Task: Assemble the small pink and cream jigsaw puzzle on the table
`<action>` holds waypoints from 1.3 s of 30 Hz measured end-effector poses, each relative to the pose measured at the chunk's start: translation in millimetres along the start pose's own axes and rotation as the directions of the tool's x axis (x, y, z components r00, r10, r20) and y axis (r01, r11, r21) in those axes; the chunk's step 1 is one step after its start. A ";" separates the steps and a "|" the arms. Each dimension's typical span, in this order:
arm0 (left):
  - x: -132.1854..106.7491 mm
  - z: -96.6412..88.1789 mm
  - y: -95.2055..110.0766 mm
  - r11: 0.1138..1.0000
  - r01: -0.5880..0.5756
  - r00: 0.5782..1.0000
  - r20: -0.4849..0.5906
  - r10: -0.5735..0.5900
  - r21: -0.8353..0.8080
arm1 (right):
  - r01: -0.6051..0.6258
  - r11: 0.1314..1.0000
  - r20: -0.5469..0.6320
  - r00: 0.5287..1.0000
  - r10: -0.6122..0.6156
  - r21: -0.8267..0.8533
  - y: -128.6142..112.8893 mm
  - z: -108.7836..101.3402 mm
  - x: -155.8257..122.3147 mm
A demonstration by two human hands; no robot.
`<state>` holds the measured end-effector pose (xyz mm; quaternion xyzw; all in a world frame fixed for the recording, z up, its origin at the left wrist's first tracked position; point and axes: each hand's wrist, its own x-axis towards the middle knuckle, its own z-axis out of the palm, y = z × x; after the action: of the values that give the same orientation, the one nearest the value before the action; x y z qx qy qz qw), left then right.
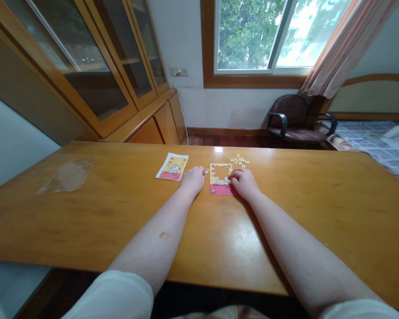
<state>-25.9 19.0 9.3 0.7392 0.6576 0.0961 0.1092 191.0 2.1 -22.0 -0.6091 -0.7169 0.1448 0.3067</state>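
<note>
A jigsaw puzzle (pixel 221 189), yellow above and pink below with a white cartoon animal, lies on the table, a gap in its upper middle showing bare wood. My right hand (pixel 244 181) rests at its right edge, fingertips pinched on a puzzle piece beside the gap; the fingers partly hide it. Left of the puzzle, my left hand (pixel 193 179) is closed, with a small puzzle piece (pixel 206 171) at its fingertips. Loose puzzle pieces (pixel 240 161) lie in a pile, backs mostly up, behind my right hand. A printed picture sheet (pixel 172 167) with the same design lies beyond my left hand.
A clear plastic bag (pixel 68 175) lies on the left part of the wooden table (pixel 319 212). Past the table's far edge stand a glass-door cabinet (pixel 119 57) at left, and an armchair (pixel 292 117) and a bed (pixel 369 137) at right.
</note>
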 end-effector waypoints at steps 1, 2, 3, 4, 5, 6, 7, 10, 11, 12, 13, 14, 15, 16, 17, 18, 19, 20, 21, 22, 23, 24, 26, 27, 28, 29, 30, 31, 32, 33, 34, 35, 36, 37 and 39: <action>-0.5 -0.2 0.8 0.999 -0.017 1.000 -0.011 0.017 -0.033 | -0.002 1.000 0.000 1.000 0.002 -0.001 -0.1 0.0 0.0; -1.0 -0.3 2.0 0.996 -0.043 0.999 -0.017 0.042 -0.077 | -0.002 1.000 0.002 1.000 0.002 -0.002 -0.1 0.0 0.1; -1.7 -0.1 3.5 0.988 -0.078 0.997 -0.019 0.076 -0.133 | 0.000 1.000 0.004 1.000 0.000 -0.003 -0.3 0.0 0.0; -2.4 0.6 5.1 0.974 -0.116 0.993 -0.014 0.116 -0.196 | 0.003 1.000 0.005 1.000 -0.003 -0.004 -0.6 0.0 0.0; -3.1 1.8 6.7 0.953 -0.157 0.987 0.000 0.163 -0.259 | 0.007 1.000 0.005 1.000 -0.007 -0.006 -1.0 -0.1 0.0; -3.7 3.5 8.3 0.929 -0.192 0.978 0.021 0.209 -0.316 | 0.008 1.000 0.004 1.000 -0.008 -0.008 -1.6 -0.2 -0.1; -4.3 5.4 9.7 0.909 -0.214 0.968 0.046 0.246 -0.359 | 0.008 1.000 0.002 1.000 -0.008 -0.010 -2.3 -0.4 -0.2; -5.2 11.1 11.9 0.881 -0.241 0.946 0.105 0.307 -0.408 | -0.001 1.000 -0.003 1.000 0.001 -0.016 -4.1 -0.8 -0.6; -5.2 12.2 11.9 0.880 -0.257 0.942 0.100 0.321 -0.400 | -0.002 1.000 -0.005 1.000 0.002 -0.017 -4.3 -0.8 -0.7; -5.0 12.8 11.4 0.879 -0.281 0.939 0.079 0.335 -0.385 | -0.002 1.000 -0.005 1.000 0.002 -0.017 -4.3 -0.6 -0.7; -4.8 12.8 10.6 0.880 -0.306 0.937 0.046 0.345 -0.364 | -0.001 1.000 -0.007 1.000 0.000 -0.017 -3.9 -0.3 -0.8; -4.5 12.4 9.6 0.882 -0.326 0.937 0.009 0.350 -0.339 | 0.000 1.000 -0.009 1.000 0.000 -0.017 -3.3 0.1 -0.8; -4.2 11.6 8.5 0.888 -0.337 0.938 -0.025 0.347 -0.313 | 0.001 1.000 -0.010 1.000 -0.001 -0.016 -2.5 0.5 -0.8; -3.9 10.7 7.2 0.898 -0.334 0.941 -0.049 0.334 -0.286 | 0.002 1.000 -0.010 1.000 -0.002 -0.015 -1.7 0.8 -0.7; -3.7 9.9 6.1 0.911 -0.319 0.947 -0.062 0.314 -0.260 | 0.003 1.000 -0.009 1.000 -0.004 -0.014 -1.1 1.1 -0.7; -3.5 9.1 5.1 0.926 -0.298 0.954 -0.065 0.291 -0.230 | 0.006 1.000 -0.008 1.000 -0.007 -0.012 -0.5 1.4 -0.6; -3.3 8.6 4.3 0.940 -0.278 0.961 -0.060 0.271 -0.196 | 0.012 1.000 -0.009 1.000 -0.012 -0.011 -0.2 1.5 -0.6; -3.1 8.3 3.7 0.952 -0.260 0.966 -0.048 0.256 -0.162 | 0.022 1.000 -0.009 1.000 -0.022 -0.009 0.1 1.6 -0.6; -2.9 8.1 3.4 0.960 -0.248 0.969 -0.032 0.246 -0.132 | 0.037 0.999 -0.008 0.999 -0.038 -0.008 0.2 1.7 -0.6; -2.8 8.0 3.3 0.964 -0.242 0.970 -0.015 0.242 -0.107 | 0.057 0.998 -0.007 0.998 -0.057 -0.007 0.2 1.8 -0.7; -2.8 7.8 3.5 0.967 -0.240 0.971 0.000 0.241 -0.089 | 0.079 0.997 -0.006 0.997 -0.079 -0.005 0.3 1.9 -0.8; -2.8 7.4 3.8 0.968 -0.239 0.971 0.009 0.240 -0.080 | 0.101 0.995 -0.004 0.995 -0.101 -0.003 0.4 2.1 -0.9; -3.1 6.2 4.8 0.971 -0.227 0.974 0.006 0.228 -0.079 | 0.137 0.991 -0.002 0.991 -0.137 0.004 0.8 2.7 -1.2; -3.4 5.4 5.3 0.973 -0.218 0.976 -0.001 0.219 -0.081 | 0.150 0.989 -0.003 0.989 -0.150 0.010 1.0 3.0 -1.3; -3.7 4.6 5.7 0.974 -0.210 0.978 -0.005 0.210 -0.081 | 0.163 0.987 -0.002 0.987 -0.163 0.016 1.0 3.2 -1.5; -4.0 3.8 6.0 0.975 -0.206 0.979 -0.006 0.206 -0.079 | 0.178 0.984 0.000 0.984 -0.178 0.023 0.9 3.3 -1.8; -4.2 3.2 6.3 0.976 -0.204 0.979 -0.002 0.205 -0.074 | 0.195 0.980 0.004 0.981 -0.195 0.030 0.5 3.3 -2.1; -4.4 2.8 6.4 0.976 -0.207 0.978 0.006 0.208 -0.068 | 0.216 0.976 0.011 0.976 -0.216 0.038 -0.2 3.1 -2.5; -4.4 2.7 6.5 0.976 -0.210 0.977 0.014 0.212 -0.062 | 0.239 0.970 0.021 0.970 -0.240 0.045 -1.2 2.8 -3.0; -4.4 2.7 6.5 0.976 -0.211 0.977 0.022 0.213 -0.057 | 0.265 0.963 0.037 0.963 -0.267 0.051 -2.3 2.3 -3.6; -4.3 3.0 6.4 0.976 -0.210 0.977 0.028 0.212 -0.053 | 0.291 0.955 0.057 0.954 -0.294 0.053 -3.6 1.7 -4.3; -4.1 3.4 6.4 0.976 -0.210 0.977 0.033 0.212 -0.053 | 0.315 0.948 0.080 0.945 -0.318 0.052 -4.8 1.0 -5.0; -4.0 3.8 6.3 0.976 -0.209 0.977 0.035 0.211 -0.054 | 0.336 0.941 0.105 0.935 -0.339 0.048 -6.0 0.2 -5.6; -3.8 4.3 6.2 0.976 -0.209 0.977 0.031 0.211 -0.060 | 0.352 0.935 0.130 0.926 -0.355 0.042 -6.9 -0.6 -6.3; -3.7 5.3 6.1 0.974 -0.211 0.977 0.008 0.212 -0.077 | 0.367 0.930 0.174 0.914 -0.367 0.036 -8.2 -2.0 -7.3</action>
<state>-19.0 14.5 6.0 0.8012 0.5700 0.1258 0.1316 186.2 -7.0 -17.7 -0.4482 -0.8426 0.1393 0.2640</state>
